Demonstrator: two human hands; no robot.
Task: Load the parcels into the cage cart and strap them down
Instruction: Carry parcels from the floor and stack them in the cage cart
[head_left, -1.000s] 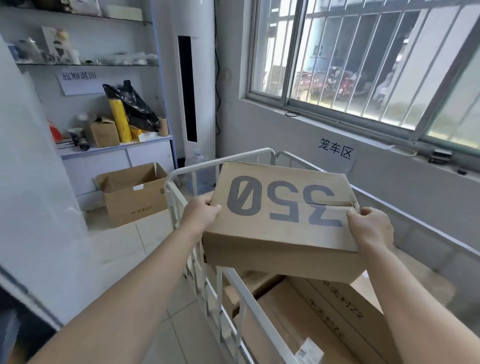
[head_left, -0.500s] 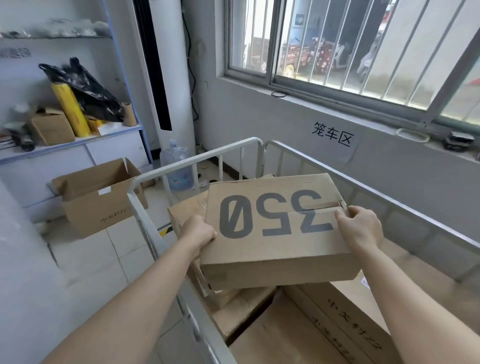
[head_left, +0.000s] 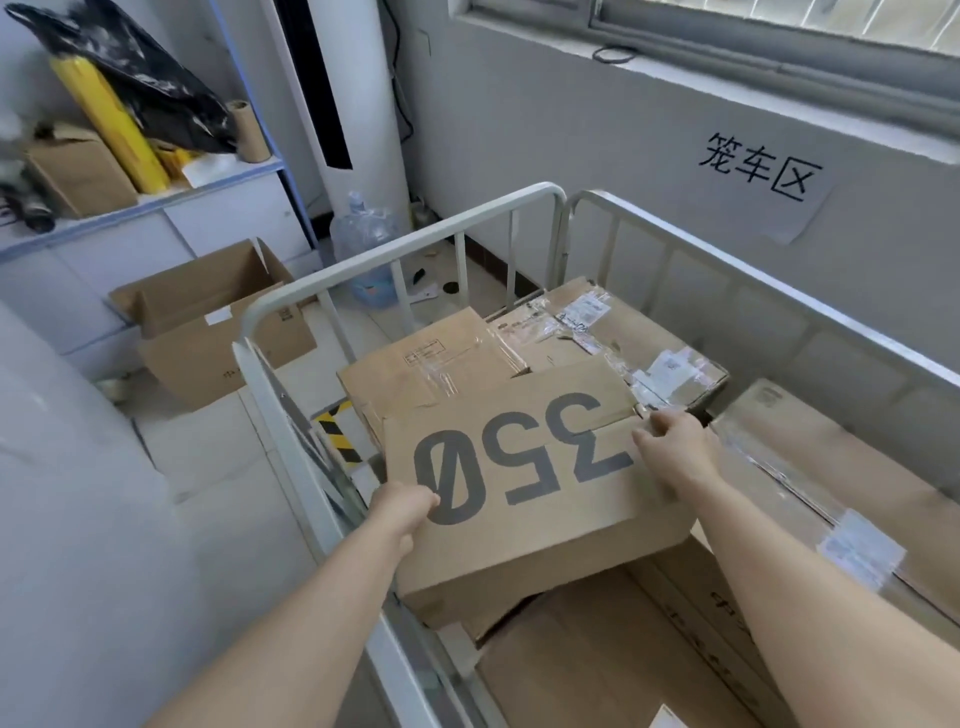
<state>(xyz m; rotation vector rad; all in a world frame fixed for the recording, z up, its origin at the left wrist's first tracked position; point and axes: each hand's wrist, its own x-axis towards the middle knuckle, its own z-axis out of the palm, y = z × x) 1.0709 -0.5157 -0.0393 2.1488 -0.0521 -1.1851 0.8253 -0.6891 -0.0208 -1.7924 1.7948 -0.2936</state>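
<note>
- Holding noted: a brown rectangular cardboard box printed with a large grey "350" (head_left: 524, 467) is carried between both hands, inside the white tubular metal cage cart (head_left: 395, 260), close to its left rail.
- Left hand (head_left: 402, 512): grips the box's left end, thumb on the top face beside the "0"; the fingers are hidden under the box.
- Right hand (head_left: 675, 441): fingers curled over the right end, at the lid seam next to the "3".
- Box condition: plain kraft board, lid closed, a flap line running through the "3". It sits tilted, with the digits upside down from the wearer's side.
- Box position: above flat brown cartons lying on the cart floor. Its far edge overlaps a taped brown carton with a white printed label (head_left: 431, 364); I cannot tell whether they touch.
- Cart contents: a second taped carton with crumpled labels (head_left: 623, 332) sits in the far corner. A long flat carton with a white sticker (head_left: 831, 478) lies along the right side.
- Room: pale tiled floor (head_left: 218, 467) and grey walls.
- An open brown cardboard box (head_left: 208, 322) stands on the floor just outside the left rail.
- A clear water jug (head_left: 369, 244) stands beyond the far rail, at the foot of a white tower air conditioner (head_left: 337, 104).
- A white shelf unit (head_left: 171, 197) carries a yellow roll (head_left: 109, 119) and a black plastic bag (head_left: 150, 88).
- A paper sign with black characters (head_left: 763, 171) is fixed to the wall under the window.
</note>
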